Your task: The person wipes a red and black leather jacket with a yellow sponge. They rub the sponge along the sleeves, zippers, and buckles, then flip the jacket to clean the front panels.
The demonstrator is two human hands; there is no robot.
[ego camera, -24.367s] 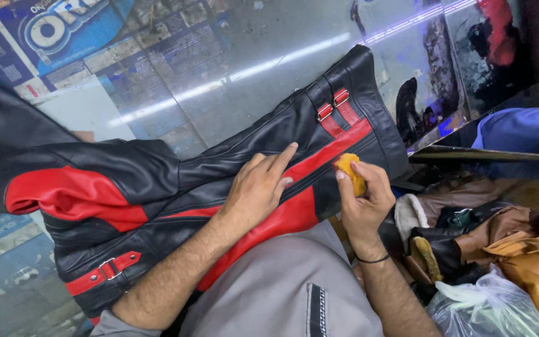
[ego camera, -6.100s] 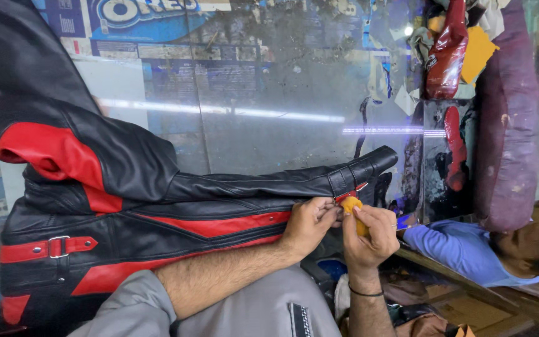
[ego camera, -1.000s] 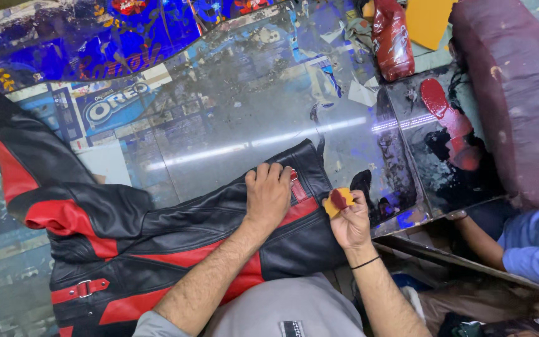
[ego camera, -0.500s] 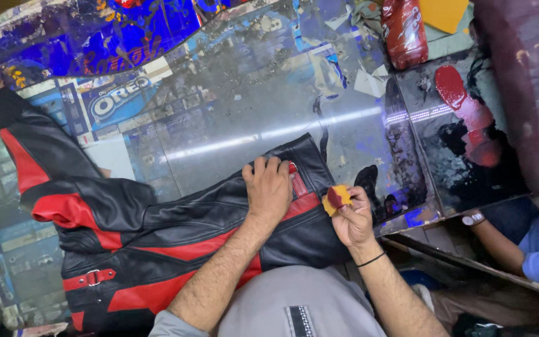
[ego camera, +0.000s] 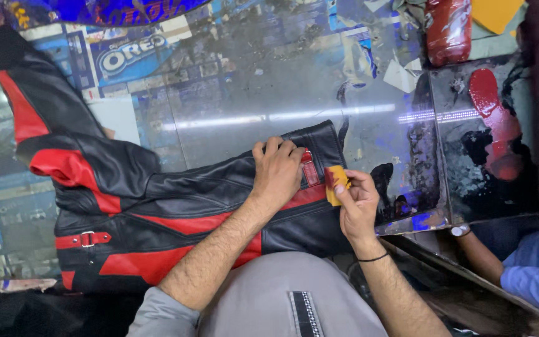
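Our left hand (ego camera: 277,173) lies flat, fingers spread, pressing the jacket (ego camera: 176,206) cuff onto the glass table (ego camera: 251,93). Just at its 3 o'clock, our right hand (ego camera: 358,203) pinches a yellow sponge (ego camera: 337,185) between thumb and fingers, touching the cuff's edge.

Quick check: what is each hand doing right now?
Left hand: open, palm pressed flat on the black and red leather jacket.
Right hand: closed, pinching a small yellow sponge.
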